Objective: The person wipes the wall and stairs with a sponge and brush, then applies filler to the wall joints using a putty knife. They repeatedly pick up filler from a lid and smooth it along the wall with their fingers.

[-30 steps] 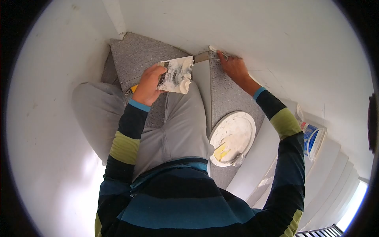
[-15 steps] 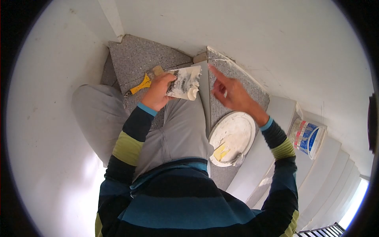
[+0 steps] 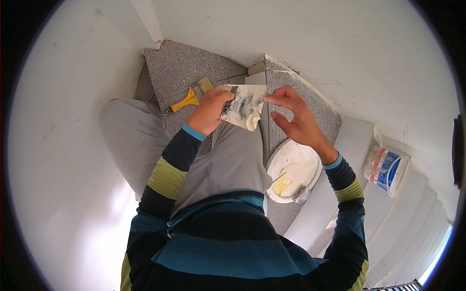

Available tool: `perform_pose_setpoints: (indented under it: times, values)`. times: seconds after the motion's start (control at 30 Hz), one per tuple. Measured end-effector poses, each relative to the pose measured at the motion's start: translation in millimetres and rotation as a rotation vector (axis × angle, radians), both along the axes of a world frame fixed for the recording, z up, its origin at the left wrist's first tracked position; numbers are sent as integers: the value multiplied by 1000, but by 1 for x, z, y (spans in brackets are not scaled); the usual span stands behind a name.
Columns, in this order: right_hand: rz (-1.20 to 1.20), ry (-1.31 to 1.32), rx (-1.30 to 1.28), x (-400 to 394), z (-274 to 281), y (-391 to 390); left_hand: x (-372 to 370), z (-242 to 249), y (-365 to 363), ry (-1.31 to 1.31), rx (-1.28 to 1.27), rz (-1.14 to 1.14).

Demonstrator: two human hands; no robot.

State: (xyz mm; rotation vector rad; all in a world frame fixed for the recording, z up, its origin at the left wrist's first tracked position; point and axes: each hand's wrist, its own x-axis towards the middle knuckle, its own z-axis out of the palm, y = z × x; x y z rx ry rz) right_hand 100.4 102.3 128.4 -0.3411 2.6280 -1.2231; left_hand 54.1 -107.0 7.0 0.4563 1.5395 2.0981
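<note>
My left hand (image 3: 209,109) grips a flat, wide putty knife (image 3: 245,104) across my lap. White paste is smeared over its blade and lumped at the lower right corner. My right hand (image 3: 297,114) is raised beside the blade's right edge, thumb and fingers apart, with a fingertip right at that edge. Below it, on the speckled step, a round white lid (image 3: 301,157) carries dried paste, a yellow scraper piece (image 3: 280,184) and a greyish, paste-covered lump. Left of my left hand lies a yellow-handled tool (image 3: 187,101) on the step.
White walls (image 3: 310,34) close in ahead and on the left. A pale strip runs along the joint between wall and speckled step (image 3: 301,87). At right, a paint bucket (image 3: 385,167) stands on the stairs, which descend towards a dark railing (image 3: 400,285).
My right hand has turned from a pointing pose, and its fingers have come down to the putty knife's edge. The view has shifted slightly; my left hand keeps its grip.
</note>
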Motion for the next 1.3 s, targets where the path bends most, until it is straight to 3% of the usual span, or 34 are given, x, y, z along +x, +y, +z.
perform_pose_setpoints:
  times: [0.03, 0.07, 0.13, 0.27, 0.33, 0.37, 0.4, 0.43, 0.5, 0.63, 0.73, 0.87, 0.9, 0.93, 1.0, 1.03, 1.23, 1.3]
  values:
    - [1, 0, 0, -1, -2, -1, 0, 0, 0, 547, -273, 41]
    - [13, -34, 11, -1, -6, -1, 0, -1, 2, 545, -274, 42]
    - [29, -70, 23, -2, -14, 0, 3, -3, 8, -203, 93, 11]
    - [125, -29, -52, -13, -24, 17, 3, -3, 3, -417, -11, 79]
    - [115, -83, -26, -24, -34, 34, -2, -8, -11, 249, -444, 34]
    - [158, 75, 533, -29, -48, 45, -4, -11, -10, 251, -442, 32]
    - [193, 236, 1090, -34, -61, 57, -9, -15, -8, -332, -124, 54]
    - [188, 238, 1091, -37, -72, 68, -12, -17, -6, -905, 208, 71]
    - [250, 220, 1271, -45, -91, 89, -12, -9, -1, -842, 177, 97]
    - [284, 346, 1255, -55, -112, 99, -5, -8, 0, -610, 63, 167]
    - [268, 351, 1341, -60, -120, 99, -11, -1, 0, -809, 132, 140]
    - [286, 224, 1466, -53, -116, 96, -10, 1, 0, -816, 99, 153]
    - [272, 149, 1519, -52, -114, 94, -7, -2, 1, -709, 95, 161]
    - [272, 149, 1519, -54, -113, 91, -6, -4, 1, -602, 90, 167]
    - [278, 238, 1395, -56, -110, 83, -7, -2, 1, -704, 121, 151]
    - [269, 237, 1398, -58, -109, 78, -9, 1, 2, -805, 154, 137]
    - [252, 329, 1447, -74, -124, 71, -11, 1, -1, -816, 180, 132]
    - [271, 271, 1487, -74, -124, 72, -9, 9, -1, -716, 135, 130]
